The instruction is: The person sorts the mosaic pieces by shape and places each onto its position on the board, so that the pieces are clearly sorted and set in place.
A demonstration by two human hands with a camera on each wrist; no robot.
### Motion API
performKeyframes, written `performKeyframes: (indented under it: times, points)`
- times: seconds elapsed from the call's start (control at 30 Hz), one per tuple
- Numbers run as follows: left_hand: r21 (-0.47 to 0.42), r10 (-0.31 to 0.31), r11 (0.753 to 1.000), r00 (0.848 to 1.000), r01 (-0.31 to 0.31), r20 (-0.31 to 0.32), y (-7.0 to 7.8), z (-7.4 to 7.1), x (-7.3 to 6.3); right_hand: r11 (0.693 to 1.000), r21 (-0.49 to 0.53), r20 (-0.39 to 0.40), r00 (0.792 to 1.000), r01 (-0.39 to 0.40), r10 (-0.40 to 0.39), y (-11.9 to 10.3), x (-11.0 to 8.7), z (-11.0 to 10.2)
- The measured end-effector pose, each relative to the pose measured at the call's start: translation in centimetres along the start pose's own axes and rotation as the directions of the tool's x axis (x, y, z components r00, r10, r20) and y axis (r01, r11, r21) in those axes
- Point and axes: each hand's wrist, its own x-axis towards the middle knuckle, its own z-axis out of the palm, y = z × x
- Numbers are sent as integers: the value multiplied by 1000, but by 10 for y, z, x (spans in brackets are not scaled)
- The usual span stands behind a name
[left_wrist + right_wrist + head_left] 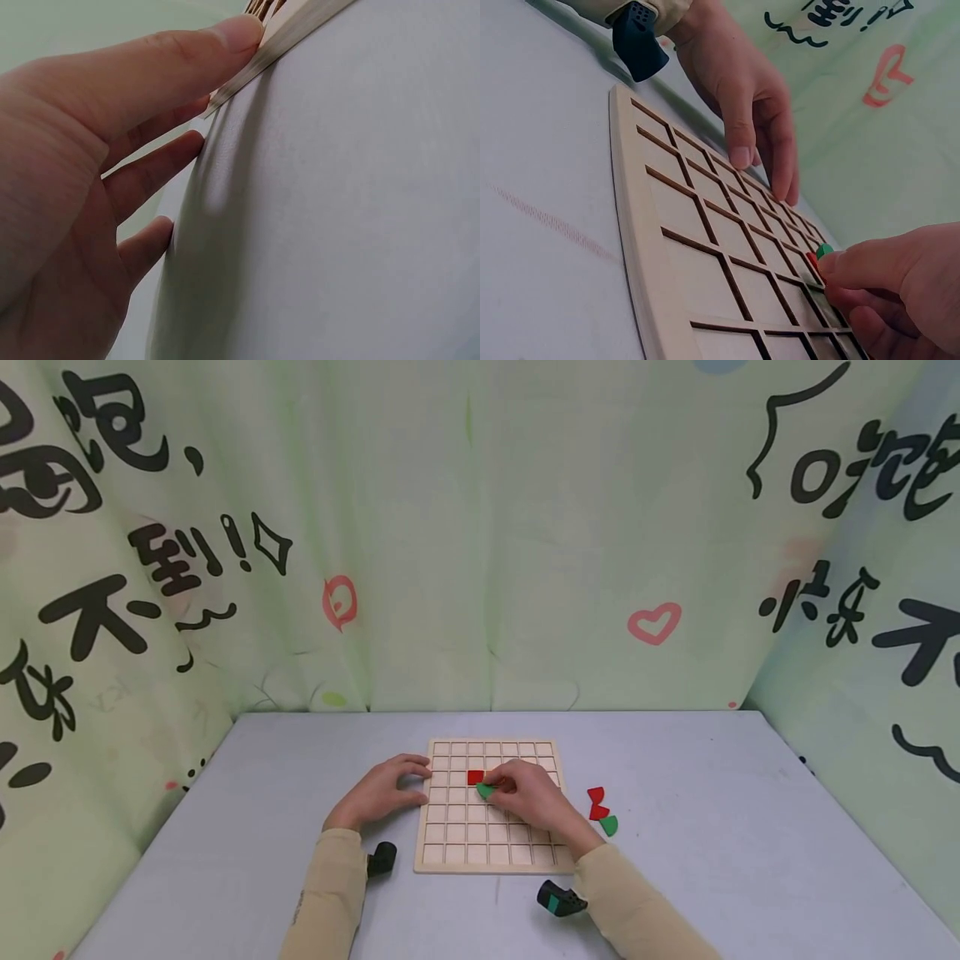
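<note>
A square wooden grid board [491, 869] lies on the table. My left hand [384, 792] rests at its left edge, fingers spread; in the left wrist view the thumb [232, 36] touches the board's rim. My right hand [534, 795] is over the middle of the grid and pinches a small green piece [484, 791] with a rounded edge between thumb and fingertips. Just behind that piece, a red piece [476, 777] sits in a grid cell. The right wrist view shows the green piece [824, 250] at the thumb tip, partly hidden by the fingers.
Right of the board lie two red pieces [596, 795] with curved sides and a green rounded piece [609, 825]. Dark wrist devices [561, 899] are on both wrists. A printed curtain [495, 568] hangs behind the white table [675, 877].
</note>
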Motion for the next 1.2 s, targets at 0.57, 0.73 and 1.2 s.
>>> performKeyframes:
  times: [0.57,0.73,1.2]
  points:
    - [6,2,1000,1000,-2,1,0,0,-1,998,-49,-6,1000,26,-26,-6,7,16]
    - [11,-2,1000,1000,2,2,0,0,-1,998,-58,-15,999,29,-30,-6,8,18]
    - [15,10,1000,1000,-10,9,-1,0,-1,996,-72,-18,999,46,-48,-6,6,18]
